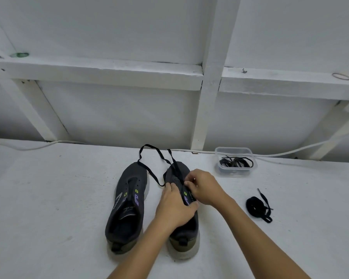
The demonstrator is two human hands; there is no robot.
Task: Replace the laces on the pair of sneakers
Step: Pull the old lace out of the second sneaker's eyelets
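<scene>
A white, slightly rough tabletop [48, 198] runs up to a white panelled wall [119, 113] braced with painted battens; a horizontal ledge [101, 67] crosses it, bearing a green ring [19, 54] at the left and a rubber band [341, 76] at the right. A white cable [34, 147] trails along the joint of wall and surface. Two dark grey sneakers stand side by side, toes to the wall. The left sneaker [127, 208] has bare eyelets. On the right sneaker [179, 198] both hands work: the left hand [174, 206] grips the upper, fingers curled over it, and the right hand [205, 188] pinches the black lace [151, 158] at the eyelets, its loose ends looping beyond the toes. Right of the shoes, a clear plastic tub [235, 152] holds coiled black laces [236, 162]; nearer, another bundled black lace [258, 206] lies on the surface
</scene>
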